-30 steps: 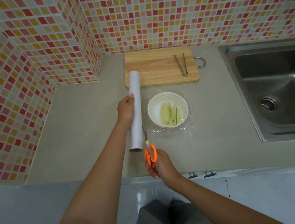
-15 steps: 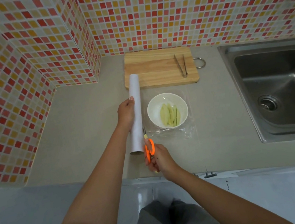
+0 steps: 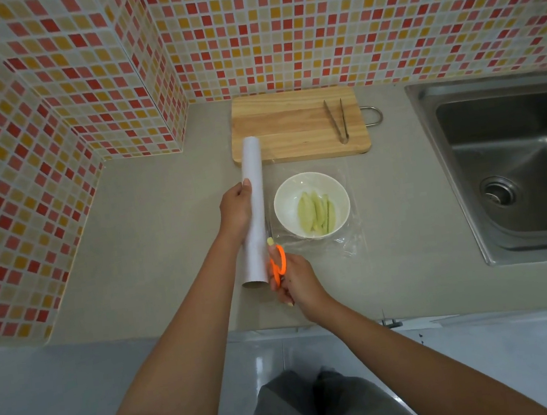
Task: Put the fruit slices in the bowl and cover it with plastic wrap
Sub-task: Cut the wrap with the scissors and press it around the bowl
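Observation:
A white bowl holds several pale green fruit slices on the counter. A sheet of clear plastic wrap lies stretched over and around the bowl, running from the white roll. My left hand grips the roll from its left side, just left of the bowl. My right hand holds orange-handled scissors, their blades pointing away along the roll's right edge at the wrap's near end.
A wooden cutting board with metal tongs lies behind the bowl. A steel sink is sunk into the counter on the right. Tiled walls close the back and left. The counter's front edge runs below my hands.
My right hand and the scissors have moved a little forward along the roll toward the bowl. The roll and left hand have barely moved.

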### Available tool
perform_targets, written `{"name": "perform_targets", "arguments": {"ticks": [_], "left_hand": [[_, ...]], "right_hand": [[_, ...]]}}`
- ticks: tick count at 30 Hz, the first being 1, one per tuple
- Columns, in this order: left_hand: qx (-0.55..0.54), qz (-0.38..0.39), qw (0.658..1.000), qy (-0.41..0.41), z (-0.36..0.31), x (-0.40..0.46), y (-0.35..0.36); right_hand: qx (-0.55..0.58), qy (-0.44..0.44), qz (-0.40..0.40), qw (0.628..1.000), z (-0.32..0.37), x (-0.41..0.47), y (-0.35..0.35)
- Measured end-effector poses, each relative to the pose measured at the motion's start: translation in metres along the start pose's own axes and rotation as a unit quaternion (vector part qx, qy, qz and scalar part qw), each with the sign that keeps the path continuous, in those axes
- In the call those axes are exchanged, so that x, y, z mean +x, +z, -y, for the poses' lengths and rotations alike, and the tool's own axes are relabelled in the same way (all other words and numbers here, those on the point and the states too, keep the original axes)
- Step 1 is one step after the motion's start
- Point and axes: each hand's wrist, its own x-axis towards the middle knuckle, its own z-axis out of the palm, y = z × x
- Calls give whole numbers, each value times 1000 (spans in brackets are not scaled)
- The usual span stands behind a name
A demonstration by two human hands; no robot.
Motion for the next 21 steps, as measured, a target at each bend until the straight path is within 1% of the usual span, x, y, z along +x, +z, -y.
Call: {"name": "perform_targets", "arguments": {"ticks": [4,9,21], "left_hand": [[-5,-8,1000,-2,1,-1,0],[1,-2,1000,-3,1,-1,-3],[-11,6,1000,-6,-1,-4,-8]], "right_hand": [[-8,-17,-5,1000,2,4,0],[-2,-12,3,1000,11,10,3],[-45,-18,-15,999,19,24,4]]}}
